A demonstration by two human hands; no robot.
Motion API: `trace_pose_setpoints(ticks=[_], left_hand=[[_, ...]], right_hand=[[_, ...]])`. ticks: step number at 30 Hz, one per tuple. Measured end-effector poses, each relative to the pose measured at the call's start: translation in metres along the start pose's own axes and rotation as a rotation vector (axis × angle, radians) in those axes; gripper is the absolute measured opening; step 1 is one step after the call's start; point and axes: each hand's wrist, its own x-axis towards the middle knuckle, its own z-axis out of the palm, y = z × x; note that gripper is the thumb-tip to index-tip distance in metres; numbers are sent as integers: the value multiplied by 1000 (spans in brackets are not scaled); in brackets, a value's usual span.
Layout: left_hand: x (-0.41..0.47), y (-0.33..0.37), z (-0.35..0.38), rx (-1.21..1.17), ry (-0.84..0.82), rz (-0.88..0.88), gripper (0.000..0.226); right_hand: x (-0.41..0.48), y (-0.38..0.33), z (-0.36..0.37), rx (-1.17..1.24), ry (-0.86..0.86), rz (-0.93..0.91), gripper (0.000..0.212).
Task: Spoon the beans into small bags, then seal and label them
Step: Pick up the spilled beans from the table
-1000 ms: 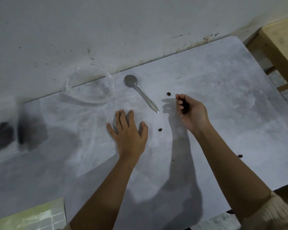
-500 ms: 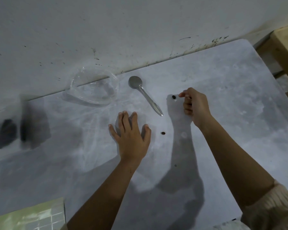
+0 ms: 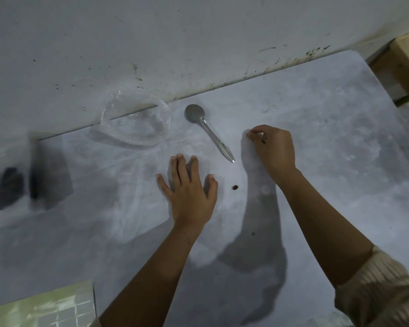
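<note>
- Beans: one loose bean (image 3: 235, 187) lies on the grey table (image 3: 328, 142), between the two wrists.
- Right hand (image 3: 273, 147) is curled, fingertips pinched at the tabletop; whether they grip a bean cannot be told.
- Left hand (image 3: 189, 192) rests flat, fingers spread.
- Metal spoon (image 3: 208, 132) lies between the right hand and a clear plastic bag (image 3: 135, 123), which looks empty.

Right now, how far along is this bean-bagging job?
Hard to call anything finished: no sealed or labelled bag shows clearly. In hand: the right hand pinches at the table, apparently gathering spilled beans, while the left hand lies flat. Left: one stray bean between the hands, an idle spoon, and a clear bag that looks empty. A blurred dark mass at far left can't be identified.
</note>
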Motion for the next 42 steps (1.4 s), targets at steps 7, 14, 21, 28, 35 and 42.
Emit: trace_pose_setpoints(ticks=[7,14,21,28,35,42], left_hand=[[1,-2,3,11,-42,14,62],[-1,-2,-1,-26,-71,37,66],[-9,-26,-2,-48,-99,235,66],[-26,-56,-5,-105,-76,416,61],[-28,-62,-6,-111,-81,452,61],[-27,-62,-6,-107,-84,450,61]], right_hand=[[-23,-4,-7,204,77,100,26],[-79,-16,-16,1121,24,627,25],[-120,-16,-10,1413,-77,728,24],[-141,-30,7,672,104,547,30],[-133,-22,18,331,162,251,18],[-125,-14,26,250,92,202,15]])
